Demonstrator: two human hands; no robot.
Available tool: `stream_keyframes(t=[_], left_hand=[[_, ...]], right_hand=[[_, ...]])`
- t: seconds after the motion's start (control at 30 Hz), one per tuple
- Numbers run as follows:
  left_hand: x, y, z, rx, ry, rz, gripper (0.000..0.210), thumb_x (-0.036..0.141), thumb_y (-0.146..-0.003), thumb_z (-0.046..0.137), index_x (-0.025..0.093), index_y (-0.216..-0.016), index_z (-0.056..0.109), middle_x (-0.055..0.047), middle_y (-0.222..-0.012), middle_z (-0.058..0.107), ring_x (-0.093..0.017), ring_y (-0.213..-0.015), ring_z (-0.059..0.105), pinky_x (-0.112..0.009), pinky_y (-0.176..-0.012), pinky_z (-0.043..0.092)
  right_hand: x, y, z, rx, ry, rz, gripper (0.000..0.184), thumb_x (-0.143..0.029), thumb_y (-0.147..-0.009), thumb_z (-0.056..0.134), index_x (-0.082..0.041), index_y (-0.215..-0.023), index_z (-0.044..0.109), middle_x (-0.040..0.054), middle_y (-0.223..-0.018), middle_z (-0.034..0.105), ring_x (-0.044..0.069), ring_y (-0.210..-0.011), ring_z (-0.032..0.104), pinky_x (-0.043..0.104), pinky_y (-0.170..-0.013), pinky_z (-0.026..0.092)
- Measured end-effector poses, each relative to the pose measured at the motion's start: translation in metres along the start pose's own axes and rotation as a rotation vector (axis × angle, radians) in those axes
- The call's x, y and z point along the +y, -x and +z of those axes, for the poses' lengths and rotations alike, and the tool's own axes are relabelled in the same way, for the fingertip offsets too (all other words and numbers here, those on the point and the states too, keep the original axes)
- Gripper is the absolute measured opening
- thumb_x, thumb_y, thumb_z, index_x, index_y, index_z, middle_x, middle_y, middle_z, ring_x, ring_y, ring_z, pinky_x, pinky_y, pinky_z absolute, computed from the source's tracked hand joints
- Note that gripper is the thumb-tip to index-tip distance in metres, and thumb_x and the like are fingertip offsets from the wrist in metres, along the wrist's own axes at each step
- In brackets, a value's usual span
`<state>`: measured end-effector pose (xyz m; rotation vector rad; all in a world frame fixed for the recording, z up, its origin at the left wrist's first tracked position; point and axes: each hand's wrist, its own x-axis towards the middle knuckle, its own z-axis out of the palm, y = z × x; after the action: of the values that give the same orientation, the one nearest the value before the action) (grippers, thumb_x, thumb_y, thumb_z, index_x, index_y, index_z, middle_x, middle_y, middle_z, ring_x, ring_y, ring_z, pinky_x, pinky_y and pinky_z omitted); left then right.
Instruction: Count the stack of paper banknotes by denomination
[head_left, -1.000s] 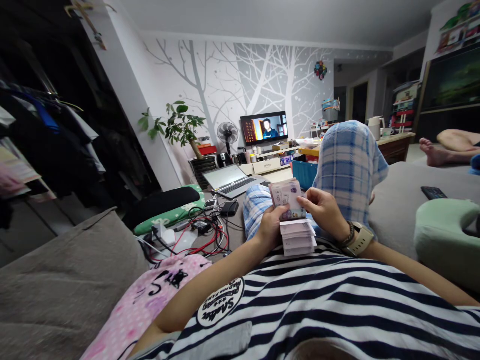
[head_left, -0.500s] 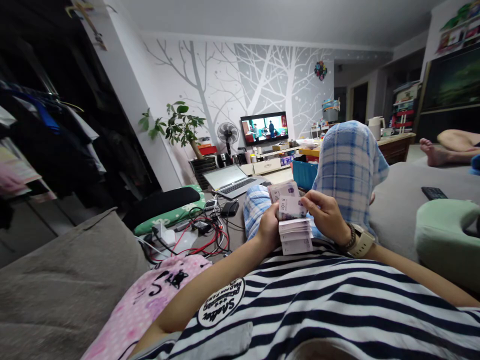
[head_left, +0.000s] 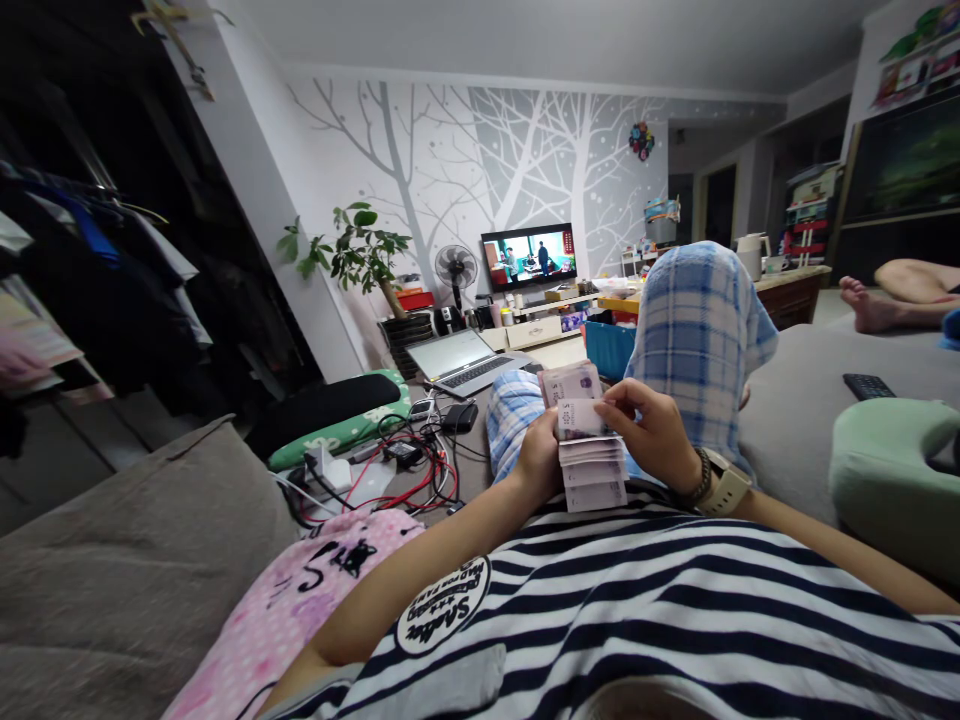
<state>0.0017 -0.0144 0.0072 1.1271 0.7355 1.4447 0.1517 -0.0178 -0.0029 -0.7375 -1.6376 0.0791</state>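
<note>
A fanned stack of pale purple banknotes (head_left: 592, 470) lies over my lap, with "5" printed on the upper ones. My left hand (head_left: 538, 450) is closed on the left edge of the stack. From the right, my right hand (head_left: 651, 430) pinches the top banknote (head_left: 577, 418) near its upper right corner. Its fingertips cover part of that note. Farther out, more notes stick up beyond the top one. Below, several notes are spread in steps toward my striped shirt (head_left: 637, 600).
My raised knee (head_left: 694, 330) in plaid trousers stands behind the right hand. To the left lie tangled cables (head_left: 420, 480), a laptop (head_left: 480, 372) and a green cushion (head_left: 337, 420). On the right are a remote (head_left: 868, 386), a pale green pillow (head_left: 892, 450) and another person's foot (head_left: 866, 305).
My right fingertips have shifted slightly left over the top banknote, covering more of its right part. My left hand has hardly moved.
</note>
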Motion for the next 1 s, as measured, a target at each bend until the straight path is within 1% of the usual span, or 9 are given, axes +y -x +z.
stream_keyframes(t=[0.1, 0.23, 0.33, 0.47, 0.6, 0.7, 0.8, 0.9, 1.0], left_hand=[[0.002, 0.000, 0.003, -0.001, 0.039, -0.042, 0.010, 0.021, -0.072, 0.061, 0.016, -0.076, 0.068, -0.003, -0.065, 0.068, -0.024, -0.082, 0.065, -0.029, -0.073, 0.050], [0.003, -0.001, 0.005, -0.030, 0.037, -0.047, 0.011, 0.023, -0.073, 0.060, 0.015, -0.075, 0.068, -0.004, -0.065, 0.068, -0.024, -0.083, 0.066, -0.030, -0.073, 0.051], [0.003, -0.001, 0.004, -0.050, 0.069, -0.066, 0.015, 0.027, -0.071, 0.063, 0.015, -0.078, 0.067, -0.005, -0.066, 0.068, -0.025, -0.083, 0.066, -0.031, -0.073, 0.051], [0.004, 0.000, 0.004, -0.082, 0.065, -0.033, 0.017, 0.029, -0.070, 0.062, 0.015, -0.077, 0.066, -0.005, -0.069, 0.069, -0.025, -0.085, 0.065, -0.032, -0.074, 0.051], [0.003, -0.001, 0.002, -0.090, 0.046, 0.004, 0.014, 0.029, -0.071, 0.059, 0.016, -0.065, 0.061, -0.005, -0.064, 0.066, -0.023, -0.083, 0.064, -0.031, -0.074, 0.050], [0.002, -0.003, 0.001, -0.090, 0.056, 0.017, 0.015, 0.028, -0.072, 0.060, 0.015, -0.064, 0.060, -0.005, -0.064, 0.066, -0.022, -0.081, 0.065, -0.030, -0.073, 0.050], [0.001, -0.007, 0.002, -0.091, 0.154, -0.091, 0.015, 0.028, -0.073, 0.062, 0.013, -0.074, 0.064, -0.007, -0.071, 0.070, -0.024, -0.084, 0.067, -0.031, -0.076, 0.052], [0.000, -0.011, 0.004, -0.044, 0.256, -0.203, 0.022, 0.028, -0.076, 0.059, 0.011, -0.088, 0.067, -0.009, -0.078, 0.072, -0.025, -0.085, 0.069, -0.034, -0.078, 0.053], [0.000, -0.013, 0.004, -0.059, 0.299, -0.230, 0.025, 0.026, -0.078, 0.057, 0.011, -0.095, 0.068, -0.009, -0.082, 0.073, -0.025, -0.087, 0.069, -0.035, -0.080, 0.054]], right_hand=[[-0.001, 0.001, 0.000, 0.045, 0.027, -0.018, 0.014, -0.033, -0.086, 0.061, -0.021, -0.079, 0.058, -0.0025, -0.062, 0.054, 0.012, -0.055, 0.047, 0.025, -0.055, 0.039], [0.000, 0.002, 0.000, 0.078, 0.074, -0.067, 0.017, -0.034, -0.086, 0.062, -0.022, -0.075, 0.057, -0.0013, -0.062, 0.057, 0.013, -0.057, 0.049, 0.026, -0.057, 0.041], [0.000, 0.003, -0.001, 0.057, 0.115, -0.110, 0.019, -0.035, -0.088, 0.059, -0.022, -0.074, 0.059, 0.0004, -0.064, 0.060, 0.014, -0.058, 0.050, 0.028, -0.059, 0.042], [-0.001, 0.004, -0.002, 0.016, 0.103, -0.132, 0.020, -0.035, -0.091, 0.054, -0.021, -0.078, 0.062, 0.0023, -0.070, 0.064, 0.015, -0.061, 0.053, 0.028, -0.061, 0.042], [-0.003, 0.004, -0.003, -0.007, 0.051, -0.089, 0.022, -0.036, -0.093, 0.050, -0.021, -0.082, 0.062, 0.0024, -0.072, 0.064, 0.015, -0.062, 0.054, 0.028, -0.061, 0.042], [-0.004, 0.003, -0.004, -0.022, -0.012, -0.053, 0.023, -0.036, -0.094, 0.049, -0.021, -0.082, 0.061, 0.0010, -0.068, 0.062, 0.014, -0.060, 0.053, 0.027, -0.059, 0.040], [-0.004, 0.003, -0.004, -0.050, -0.088, -0.013, 0.024, -0.036, -0.094, 0.049, -0.020, -0.079, 0.060, -0.0003, -0.064, 0.058, 0.013, -0.058, 0.050, 0.026, -0.057, 0.038], [-0.003, 0.001, -0.004, -0.113, -0.213, 0.051, 0.032, -0.039, -0.095, 0.046, -0.020, -0.073, 0.058, -0.0005, -0.059, 0.057, 0.012, -0.054, 0.048, 0.026, -0.054, 0.038], [0.004, -0.004, -0.003, -0.082, -0.229, 0.131, 0.033, -0.041, -0.093, 0.050, -0.019, -0.069, 0.057, -0.0003, -0.059, 0.058, 0.012, -0.054, 0.049, 0.026, -0.054, 0.038]])
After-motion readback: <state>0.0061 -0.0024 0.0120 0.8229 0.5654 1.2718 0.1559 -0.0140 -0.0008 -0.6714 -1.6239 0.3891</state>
